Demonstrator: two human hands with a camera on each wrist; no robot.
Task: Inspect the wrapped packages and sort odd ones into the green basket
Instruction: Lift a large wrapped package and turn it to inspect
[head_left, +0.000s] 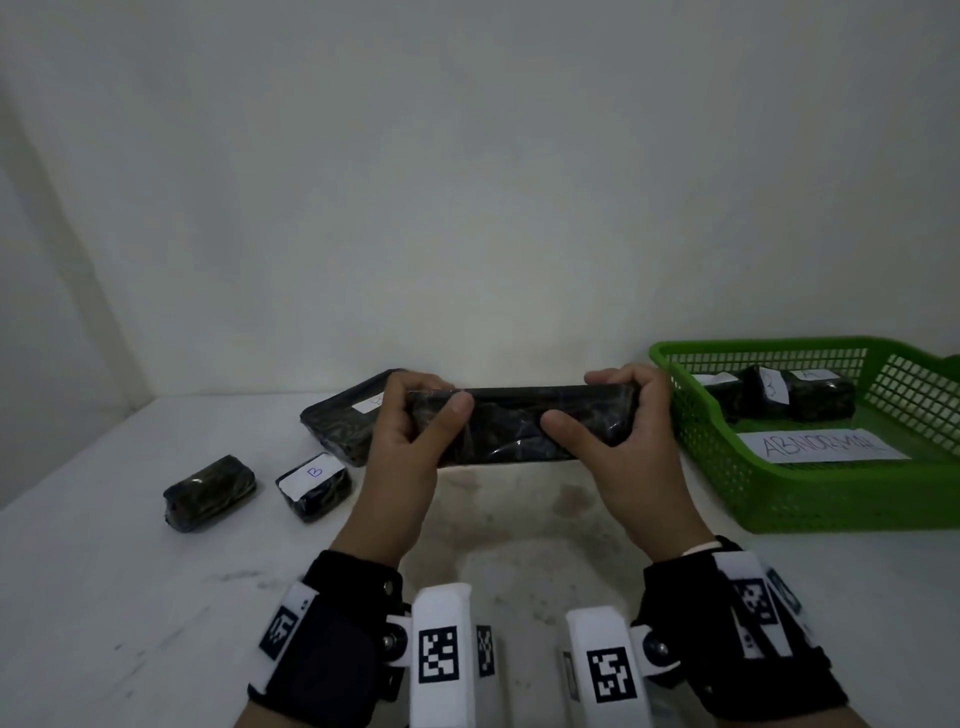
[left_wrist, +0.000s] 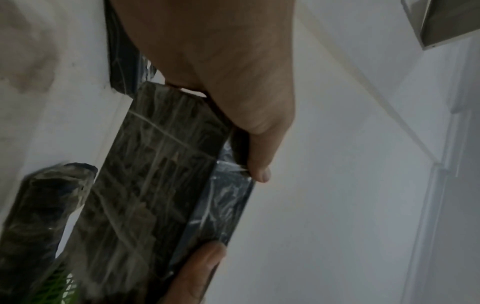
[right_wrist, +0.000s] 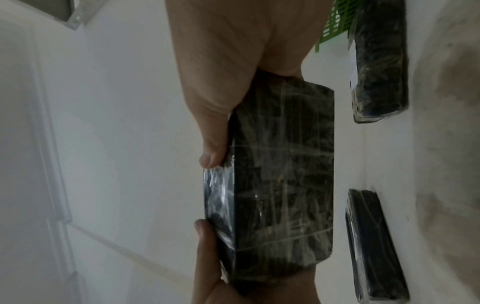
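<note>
Green basket (head_left: 810, 499) sits on the right side of the white table (head_left: 130, 597), with a paper sign reading ABNORMAL (head_left: 823, 445) lying in it and a couple of dark wrapped packages (head_left: 795, 397) already at its back. So anything odd has to travel right, and the right hand is clearly the closer one to it.

Next biggest thing is the long wrapped package (head_left: 511, 423) held up off the table, dead centre. Its long axis runs left to right, pretty much level, and its right end nearly reaches the basket's near wall.

Left hand (head_left: 410, 431) grips the left end, thumb on the near face and fingers curled over the top edge. Right hand (head_left: 618, 415) does the same on the right end, thumb pressed flat on the front.

Behind it lies another flat package (head_left: 337, 421), and two small ones, a plain one (head_left: 209, 492) and one labelled B (head_left: 313, 486), sit off to the left.

My guess: still checking it over, no verdict yet.
</note>
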